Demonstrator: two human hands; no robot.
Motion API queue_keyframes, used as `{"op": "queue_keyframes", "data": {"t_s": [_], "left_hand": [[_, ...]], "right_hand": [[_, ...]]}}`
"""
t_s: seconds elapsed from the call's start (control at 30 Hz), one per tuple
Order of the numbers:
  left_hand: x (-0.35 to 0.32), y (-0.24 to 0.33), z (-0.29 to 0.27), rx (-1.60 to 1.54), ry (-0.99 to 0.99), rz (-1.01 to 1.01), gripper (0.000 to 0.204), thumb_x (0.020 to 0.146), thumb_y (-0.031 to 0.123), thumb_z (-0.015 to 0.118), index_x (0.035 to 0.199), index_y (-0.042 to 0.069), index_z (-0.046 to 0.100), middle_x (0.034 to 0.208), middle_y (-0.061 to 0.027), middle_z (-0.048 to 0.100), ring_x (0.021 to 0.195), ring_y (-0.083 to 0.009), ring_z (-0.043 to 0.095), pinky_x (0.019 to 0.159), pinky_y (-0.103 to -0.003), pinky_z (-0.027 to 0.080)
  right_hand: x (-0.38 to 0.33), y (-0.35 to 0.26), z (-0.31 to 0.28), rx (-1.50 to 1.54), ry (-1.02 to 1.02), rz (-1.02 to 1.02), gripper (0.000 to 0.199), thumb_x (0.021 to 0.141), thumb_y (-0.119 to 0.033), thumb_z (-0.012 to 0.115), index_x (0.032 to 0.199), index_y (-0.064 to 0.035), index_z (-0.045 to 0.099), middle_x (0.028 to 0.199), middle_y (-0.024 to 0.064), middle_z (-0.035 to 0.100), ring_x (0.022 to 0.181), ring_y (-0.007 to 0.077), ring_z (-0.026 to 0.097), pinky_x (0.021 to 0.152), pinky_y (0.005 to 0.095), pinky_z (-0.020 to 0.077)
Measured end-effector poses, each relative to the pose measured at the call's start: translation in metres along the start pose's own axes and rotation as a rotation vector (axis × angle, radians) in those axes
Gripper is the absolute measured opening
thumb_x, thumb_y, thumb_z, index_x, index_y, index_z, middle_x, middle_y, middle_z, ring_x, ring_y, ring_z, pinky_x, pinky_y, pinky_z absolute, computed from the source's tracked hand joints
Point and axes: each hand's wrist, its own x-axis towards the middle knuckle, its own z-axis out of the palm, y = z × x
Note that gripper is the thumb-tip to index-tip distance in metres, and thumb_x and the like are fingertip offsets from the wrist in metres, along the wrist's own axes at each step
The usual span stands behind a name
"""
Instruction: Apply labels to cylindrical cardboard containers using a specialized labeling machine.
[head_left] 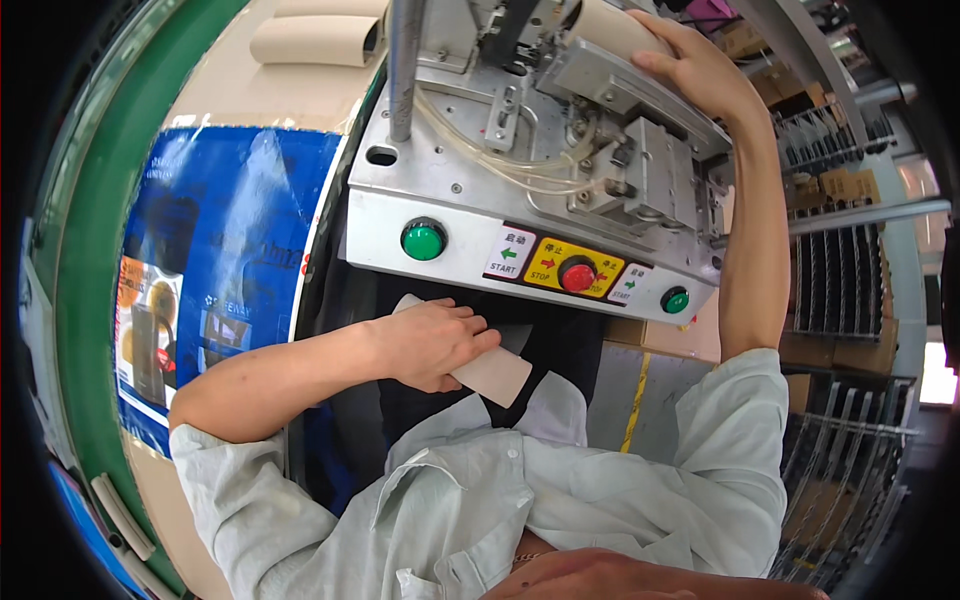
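Up top, the right hand [700, 70] curls its grip round a beige tube [612, 28] resting on the metal machine [560, 170], fingers closed over its end. Lower down, the left hand [430, 345] is wrapped shut around a second beige tube [492, 374] held in front of the machine's button panel [540, 265]. Clear hoses [500, 160] crowd the machine's middle. More tubes [315, 40] lie beyond a blue box [230, 240] at left.

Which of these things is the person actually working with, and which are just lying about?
In use:
left hand gripping a beige tube
right hand on another beige tube
metal machine

Lying about:
spare tube on the bench
blue printed box
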Motion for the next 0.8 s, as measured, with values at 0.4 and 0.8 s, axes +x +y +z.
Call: {"op": "queue_keyframes", "data": {"t_s": [0.4,0.8], "left_hand": [[-0.009,0.04,-0.035,0.075,0.093,-0.14,0.063,0.074,0.024,0.088,0.127,0.004,0.059,0.127,-0.0173,0.069,0.109,-0.0357,0.07,0.099,-0.043,0.055],[-0.054,0.053,-0.04,0.39,0.515,-0.472,0.071,0.071,0.019,0.086,0.134,0.001,0.056,0.166,-0.0189,0.048,0.112,-0.0298,0.064,0.098,-0.037,0.05]], "right_hand": [[-0.031,-0.051,0.032,0.121,0.031,0.052,0.075,0.103,-0.048,0.062,0.163,-0.006,0.046,0.171,0.0135,0.044,0.152,0.0366,0.047,0.122,0.0457,0.0393],[-0.168,-0.052,0.199,0.298,1.219,-0.15,0.05,0.09,-0.006,0.064,0.139,-0.0032,0.063,0.147,0.0163,0.057,0.137,0.0357,0.051,0.118,0.0459,0.0378]]}}
